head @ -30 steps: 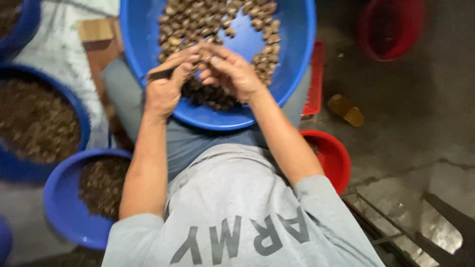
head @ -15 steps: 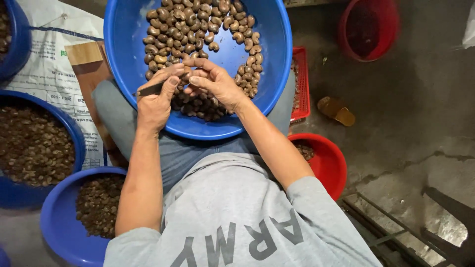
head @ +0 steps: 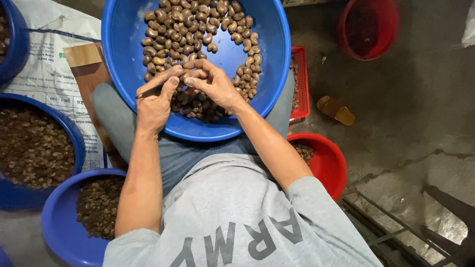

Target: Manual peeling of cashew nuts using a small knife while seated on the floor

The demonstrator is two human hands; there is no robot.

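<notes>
The head view looks down on a person in a grey shirt who sits with a large blue basin [head: 277, 54] on the lap; the basin holds many brown cashew nuts [head: 198, 24], spread across its far part and piled darker at its near rim. The left hand [head: 156, 101] is closed around a small knife [head: 148, 92], whose thin dark blade shows at the thumb side and points to the left; the right hand [head: 215, 86] is closed with its fingertips pinching one cashew nut [head: 185, 75], which sits between both hands, just above the nuts in the basin. The two hands touch each other at the fingertips, over the middle of the basin; how the blade meets the nut I cannot tell, because the fingers hide it.

On the left side two more blue basins stand on the floor: one [head: 74, 143] at the left edge and one [head: 54, 217] nearer, below the left arm, both filled with dark brown shell pieces. Under them lies a white printed sack [head: 44, 59], and a wooden board [head: 84, 57] lies beside the big basin. On the right, a red bowl [head: 331, 163] sits near the right elbow with a few nuts inside; a red plastic crate [head: 301, 84] is partly hidden behind the big basin; a red bucket [head: 368, 27] stands further away on the concrete floor [head: 420, 109]; a yellow-brown sandal [head: 336, 110] lies between them.
</notes>
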